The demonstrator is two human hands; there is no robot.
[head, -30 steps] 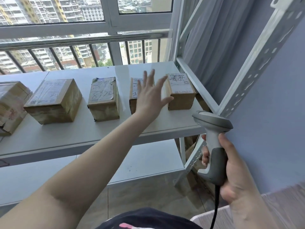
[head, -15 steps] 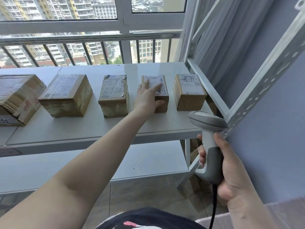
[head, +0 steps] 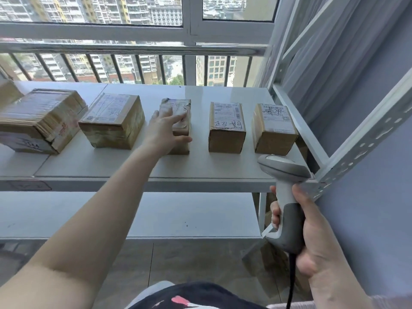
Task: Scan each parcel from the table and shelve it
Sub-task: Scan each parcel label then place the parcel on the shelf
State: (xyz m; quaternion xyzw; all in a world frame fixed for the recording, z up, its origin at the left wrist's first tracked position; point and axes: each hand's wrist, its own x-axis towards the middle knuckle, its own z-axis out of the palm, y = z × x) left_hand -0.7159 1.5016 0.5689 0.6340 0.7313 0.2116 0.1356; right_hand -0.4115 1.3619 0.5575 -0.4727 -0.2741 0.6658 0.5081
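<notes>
Parcels, brown taped cardboard boxes with white shipping labels, are sitting in a row along a pale grey tabletop that runs under a barred window looking out on tower blocks. A lower grey shelf board is lying beneath the tabletop, a white perforated metal shelving frame is rising at the right end, and a pale curtain is hanging behind it against a lilac wall.

The left hand is reaching forward with the arm stretched out, lying on the middle parcel; its fingers are resting fairly straight and close together on the label on top, while the thumb is pressing along the near face. To the right, a label-topped parcel with black handwriting and the end parcel by the frame are standing apart and untouched; to the left, a wider tape-wrapped parcel and a large parcel at the left edge are sitting likewise. The right hand is holding a grey and white handheld barcode scanner upright near the table's right corner, fingers curled tight round the handle, its black cable dropping below.

Half a second ago the left hand was lying on the handwritten parcel; it is now one box further left, and the view is showing more of the table's left end.
</notes>
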